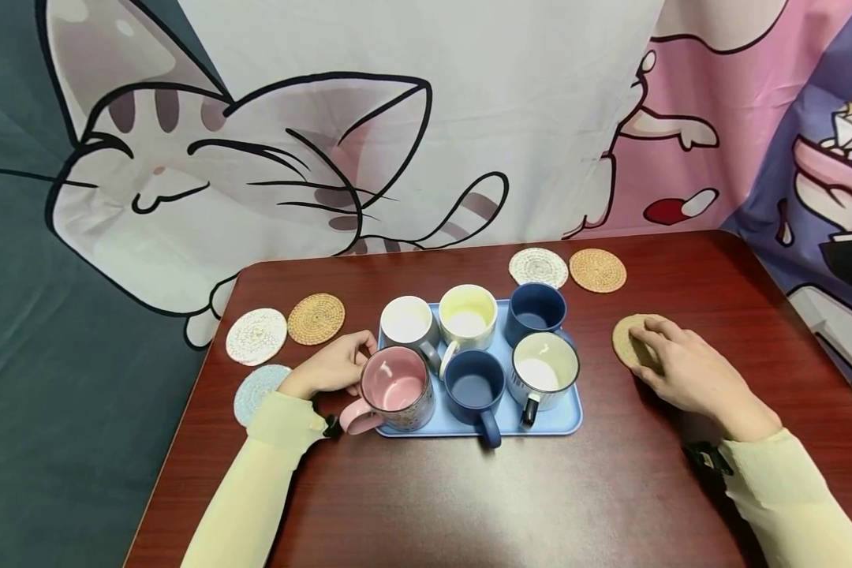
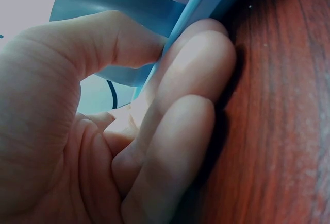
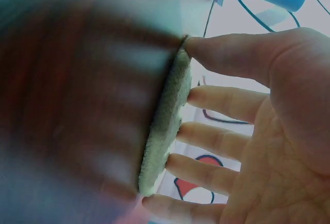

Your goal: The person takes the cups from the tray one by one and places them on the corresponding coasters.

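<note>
My left hand (image 1: 336, 364) pinches the left rim of a light blue tray (image 1: 539, 427); in the left wrist view the thumb is inside the rim and the fingers outside. Beside it on the tray stands a pink mug (image 1: 397, 386), its handle pointing left. Several more mugs share the tray: a white mug (image 1: 406, 319), a pale yellow mug (image 1: 468, 315), two dark blue mugs and a cream mug (image 1: 545, 363) with a black handle. At right, my right hand (image 1: 692, 375) rests its fairly straight fingers on a greenish-tan round coaster (image 3: 165, 123), the thumb touching its edge.
Left of the tray lie a white coaster (image 1: 256, 336), a woven tan coaster (image 1: 315, 319) and a light blue coaster (image 1: 258, 394), partly covered by the left forearm. Behind the mugs are another white coaster (image 1: 537, 267) and tan coaster (image 1: 598, 270). A printed cloth hangs behind the brown table (image 1: 525, 505).
</note>
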The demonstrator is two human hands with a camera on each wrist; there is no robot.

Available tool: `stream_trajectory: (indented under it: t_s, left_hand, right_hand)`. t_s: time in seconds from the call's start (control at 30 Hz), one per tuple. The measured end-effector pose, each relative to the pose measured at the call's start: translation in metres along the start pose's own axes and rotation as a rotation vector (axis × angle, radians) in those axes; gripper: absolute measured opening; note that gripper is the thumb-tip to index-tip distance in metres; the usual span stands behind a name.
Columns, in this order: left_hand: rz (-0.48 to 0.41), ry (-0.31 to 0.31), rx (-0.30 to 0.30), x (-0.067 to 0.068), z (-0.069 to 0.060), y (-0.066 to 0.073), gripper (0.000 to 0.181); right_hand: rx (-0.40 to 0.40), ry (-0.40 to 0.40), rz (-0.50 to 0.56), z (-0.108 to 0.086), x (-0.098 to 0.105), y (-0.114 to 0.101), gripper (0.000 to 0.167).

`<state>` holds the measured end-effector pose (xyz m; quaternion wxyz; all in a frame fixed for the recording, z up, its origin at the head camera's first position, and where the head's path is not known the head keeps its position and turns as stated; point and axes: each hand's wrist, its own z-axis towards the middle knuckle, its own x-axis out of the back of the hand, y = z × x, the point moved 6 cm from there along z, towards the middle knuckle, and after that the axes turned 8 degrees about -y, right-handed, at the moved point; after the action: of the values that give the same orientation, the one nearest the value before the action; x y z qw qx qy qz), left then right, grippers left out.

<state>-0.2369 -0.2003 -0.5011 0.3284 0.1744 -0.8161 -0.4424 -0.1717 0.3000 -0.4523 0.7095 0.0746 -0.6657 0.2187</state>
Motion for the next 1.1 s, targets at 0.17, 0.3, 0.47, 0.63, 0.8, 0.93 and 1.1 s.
stream_trajectory:
  t_s: [0.17, 0.3, 0.47, 0.63, 0.8, 0.93, 1.1]
  left_hand:
    - [-0.001, 0.003, 0.009, 0.0, 0.0, -0.002, 0.021]
    - [0.001, 0.005, 0.011, 0.0, 0.0, -0.002, 0.021]
    - [0.005, 0.008, 0.008, 0.0, 0.0, 0.0, 0.022]
    - [0.007, 0.012, 0.011, 0.0, -0.001, 0.001, 0.021]
    - [0.0, 0.006, 0.02, -0.001, -0.001, 0.001, 0.018]
    - [-0.001, 0.008, 0.022, -0.001, -0.001, 0.0, 0.019]
    - [0.004, 0.012, 0.024, 0.0, -0.001, 0.001, 0.019]
  right_hand:
    - [0.025, -0.008, 0.001, 0.012, -0.002, -0.008, 0.055]
    - [0.026, -0.024, 0.009, 0.019, -0.004, -0.012, 0.055]
    - [0.03, -0.032, 0.011, 0.025, -0.005, -0.015, 0.054]
    - [0.05, -0.017, 0.012, 0.032, -0.006, -0.017, 0.054]
    - [0.049, -0.025, 0.003, 0.037, -0.007, -0.019, 0.054]
    - [0.037, -0.036, 0.004, 0.04, -0.008, -0.019, 0.054]
    - [0.026, -0.042, 0.005, 0.043, -0.008, -0.018, 0.054]
